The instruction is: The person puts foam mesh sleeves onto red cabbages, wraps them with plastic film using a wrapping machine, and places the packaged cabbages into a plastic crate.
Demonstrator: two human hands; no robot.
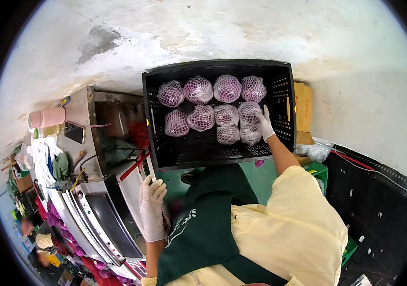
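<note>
A black plastic crate [194,157] stands in front of me, holding rows of round purple cabbages [198,90] in white netting. My right hand [265,126], in a white glove, reaches over the crate's near edge. Its fingers curl against the netted cabbage [250,134] at the right end of the nearest row; another netted cabbage [227,135] sits just left of that one. Outside the crate, at its lower left, my left hand [153,207] is raised in a white glove, fingers extended and nothing in them.
To my left stands a packing machine or scale with a keypad [135,268], beside a metal cabinet [77,112] bearing a pink jar [47,117]. Cardboard [303,112] leans at the crate's right. Green crates [317,172] and a black panel [375,214] stand further right. A stained wall [203,28] rises behind.
</note>
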